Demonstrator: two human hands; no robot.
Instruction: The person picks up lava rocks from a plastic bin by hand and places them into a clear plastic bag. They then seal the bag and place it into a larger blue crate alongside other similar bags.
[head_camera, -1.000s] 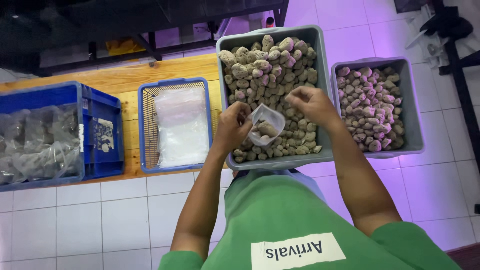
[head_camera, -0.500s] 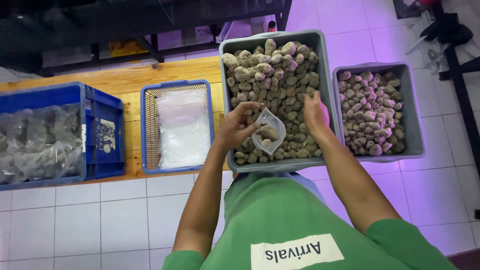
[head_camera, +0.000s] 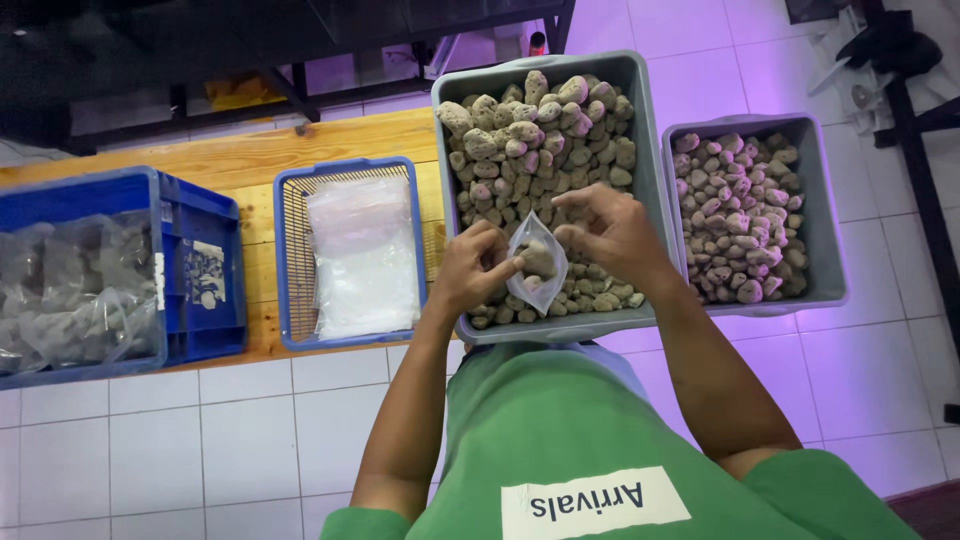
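both hands meet over the near end of the large grey bin (head_camera: 640, 180), which is heaped with pale, pitted, rough stones (head_camera: 535, 130). left hand (head_camera: 470, 272) is closed on the left edge of a small clear plastic bag (head_camera: 538, 262), thumb and fingers pinching the film. right hand (head_camera: 610, 232) has its fingers curled at the bag's upper right edge, fingertips touching the rim; whether it pinches the film or only steadies it i cannot tell.

the bag is thin and see-through, roughly pointed at top and bottom, hanging upright between the two hands just above the stones at the bin's front. one or more brownish lumps show through its film; their count is unclear.

to the right, touching the large bin, a smaller grey bin (head_camera: 820, 200) holds similar stones with a pinkish cast. to the left, a blue mesh basket (head_camera: 290, 250) carries a stack of flat clear bags (head_camera: 365, 250), and beside it a blue crate (head_camera: 200, 200) holds filled clear bags. these two rest on a wooden board (head_camera: 250, 150) over a white tiled floor (head_camera: 200, 430). the person wears a green shirt (head_camera: 560, 420).
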